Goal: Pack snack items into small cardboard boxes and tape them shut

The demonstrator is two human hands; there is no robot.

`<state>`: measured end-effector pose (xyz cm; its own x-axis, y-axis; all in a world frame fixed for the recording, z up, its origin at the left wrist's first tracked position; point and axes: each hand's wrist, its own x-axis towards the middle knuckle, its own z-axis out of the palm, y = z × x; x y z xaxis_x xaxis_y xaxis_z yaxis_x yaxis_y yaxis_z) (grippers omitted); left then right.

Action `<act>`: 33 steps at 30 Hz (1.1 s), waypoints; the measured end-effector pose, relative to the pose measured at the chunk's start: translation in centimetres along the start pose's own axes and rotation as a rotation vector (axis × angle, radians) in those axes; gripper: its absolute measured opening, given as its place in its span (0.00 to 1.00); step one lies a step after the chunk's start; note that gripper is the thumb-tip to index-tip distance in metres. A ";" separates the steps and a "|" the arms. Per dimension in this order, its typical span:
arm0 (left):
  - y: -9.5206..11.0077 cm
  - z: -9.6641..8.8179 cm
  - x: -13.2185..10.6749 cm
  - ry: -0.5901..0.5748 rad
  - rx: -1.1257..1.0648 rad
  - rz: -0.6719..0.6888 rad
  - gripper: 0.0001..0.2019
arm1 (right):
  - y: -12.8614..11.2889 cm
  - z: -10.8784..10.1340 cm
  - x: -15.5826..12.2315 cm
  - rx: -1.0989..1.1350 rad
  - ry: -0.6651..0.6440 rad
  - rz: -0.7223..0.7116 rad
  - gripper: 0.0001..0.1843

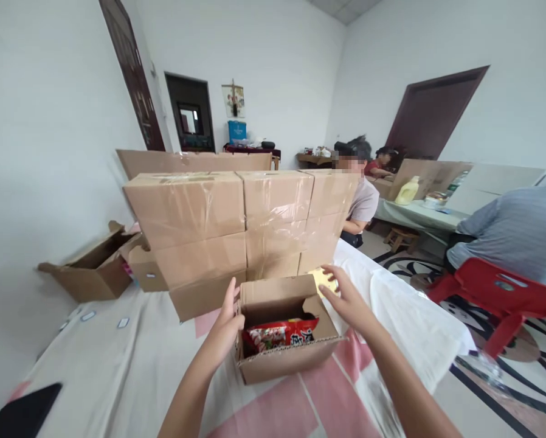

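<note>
A small open cardboard box (286,364) stands on the cloth-covered table in front of me. Inside it lies a red printed packet (279,334), its top showing above the near wall. My left hand (230,322) is at the box's left side, fingers stretched upward along the edge; whether it presses on the cardboard is hard to tell. By the far right corner, my right hand (343,295) has its fingers apart and curved, with nothing in them. Behind the right fingers a yellow item (324,280) is partly hidden.
Taped cardboard boxes (200,213) form a wall behind the small box. More open cartons (90,267) stand at left, and a black flat object (24,413) lies at the near left corner. Other people sit beyond; a red chair (505,292) is at right.
</note>
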<state>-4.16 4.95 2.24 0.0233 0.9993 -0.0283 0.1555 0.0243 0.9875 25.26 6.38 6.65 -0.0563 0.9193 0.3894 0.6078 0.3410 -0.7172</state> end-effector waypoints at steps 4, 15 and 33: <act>-2.8 1.4 1.1 0.029 0.149 0.162 0.43 | 5.6 2.4 -4.3 0.400 -0.062 0.269 0.28; -4.7 1.1 1.3 0.174 0.206 0.312 0.17 | 7.6 4.8 -4.2 0.741 0.151 0.283 0.25; -3.8 1.8 -0.2 -0.035 0.434 0.291 0.27 | 4.6 4.4 -6.8 0.772 0.208 0.422 0.27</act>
<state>-3.01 4.59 -1.73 0.1580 0.9614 0.2252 0.5328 -0.2750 0.8003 24.90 2.55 -1.85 0.2408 0.9693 0.0489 -0.1592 0.0891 -0.9832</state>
